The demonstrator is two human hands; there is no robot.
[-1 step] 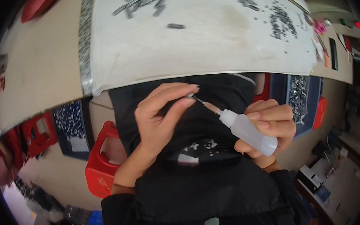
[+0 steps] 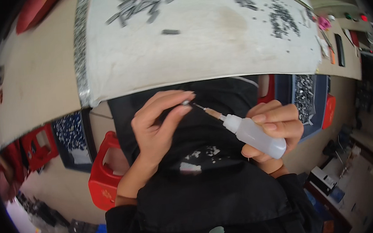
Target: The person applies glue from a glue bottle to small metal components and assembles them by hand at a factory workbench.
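The left hand [image 2: 150, 124] pinches a tiny silvery-grey piece [image 2: 186, 102] between thumb and finger tips; the right hand [image 2: 285, 124] wraps its fingers around a translucent white plastic squeeze bottle [image 2: 258, 136], its thin metal needle [image 2: 199, 106] just right of that pinch. The step looks like dosing the piece, calling next for a steady pinch and careful needle aim.

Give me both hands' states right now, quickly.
Left hand: closed, pinching a small part between thumb and fingertips.
Right hand: closed around a translucent squeeze bottle with a needle tip.
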